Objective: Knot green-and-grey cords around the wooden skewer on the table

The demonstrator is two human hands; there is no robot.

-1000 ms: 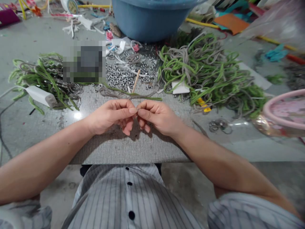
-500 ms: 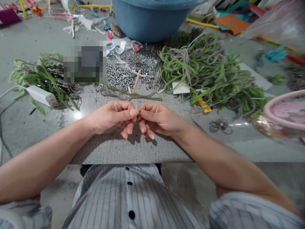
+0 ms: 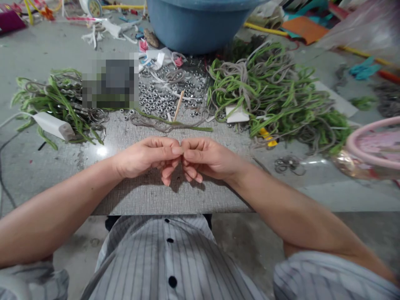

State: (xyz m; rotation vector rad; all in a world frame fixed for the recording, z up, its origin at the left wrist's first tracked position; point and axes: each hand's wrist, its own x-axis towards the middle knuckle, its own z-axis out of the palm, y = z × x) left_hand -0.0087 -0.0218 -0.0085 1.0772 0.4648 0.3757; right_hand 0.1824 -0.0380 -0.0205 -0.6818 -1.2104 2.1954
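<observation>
My left hand point(image 3: 150, 155) and my right hand point(image 3: 212, 157) meet at the fingertips above the front of the grey table point(image 3: 137, 198). Thumb and forefinger of each are pinched together, and the tips touch or nearly touch. Whatever lies between them is too small to make out. The other fingers curl loosely below. Just beyond my hands lies a green and grey cord point(image 3: 162, 124), with a thin wooden stick point(image 3: 178, 106) resting by it. Many small silver metal rings or beads point(image 3: 159, 102) are spread behind these.
A big pile of green and grey cords point(image 3: 268, 87) lies at right, a smaller bundle point(image 3: 59, 96) at left beside a white plug-like block point(image 3: 54, 125). At the back stands a blue basin point(image 3: 200, 27). A pink-rimmed container point(image 3: 353, 141) sits at the right edge.
Both hands have dropped very slightly toward me, and the pinched fingertips have shifted a little. Things on the table stay where they were.
</observation>
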